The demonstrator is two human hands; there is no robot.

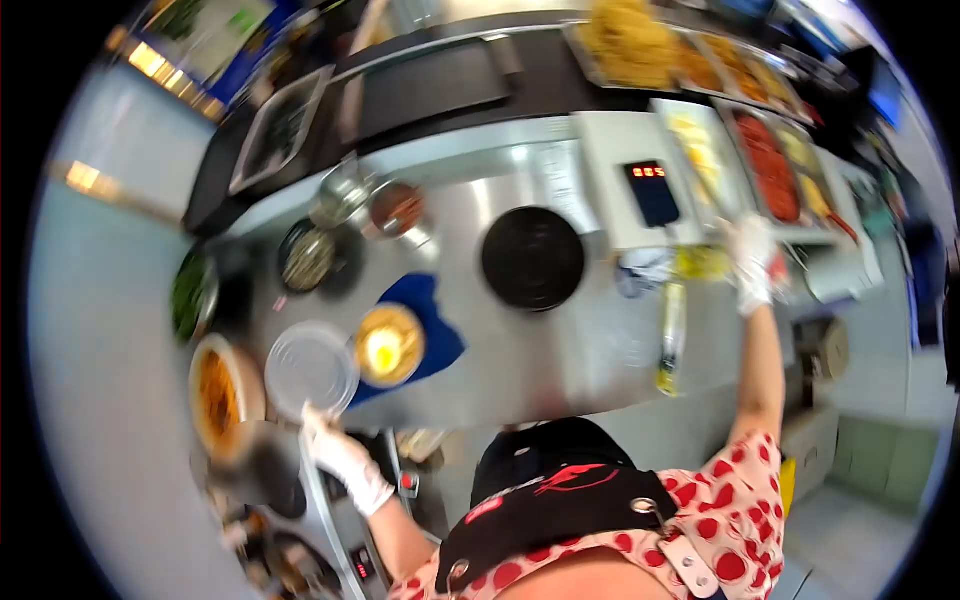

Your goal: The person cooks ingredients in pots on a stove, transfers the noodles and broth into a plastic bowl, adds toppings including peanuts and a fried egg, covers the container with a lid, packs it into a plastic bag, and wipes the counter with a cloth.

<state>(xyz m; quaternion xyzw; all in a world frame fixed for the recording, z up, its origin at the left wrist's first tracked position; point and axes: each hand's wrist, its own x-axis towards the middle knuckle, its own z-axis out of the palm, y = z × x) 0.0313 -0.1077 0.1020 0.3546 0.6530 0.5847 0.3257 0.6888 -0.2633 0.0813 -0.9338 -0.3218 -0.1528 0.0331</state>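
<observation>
My left hand (342,458), in a white glove, pinches the near edge of a round clear plastic lid (312,368). Right beside the lid, a bowl of food with an egg half on top (388,345) rests on a blue cloth (432,315). My right hand (750,258), gloved too, reaches to the front end of a white tray of pale yellow and white food (697,150). Motion blurs its fingers, so any hold is unclear. A red item (779,272) shows just beside that hand.
A black round pan (533,258) sits mid-counter. Behind it stands a scale with a red display (652,193). A tray of red food (768,165) is at the right. Metal bowls (342,194) and a tub of orange food (217,392) line the left. A yellow-ended packet (672,335) lies near the front edge.
</observation>
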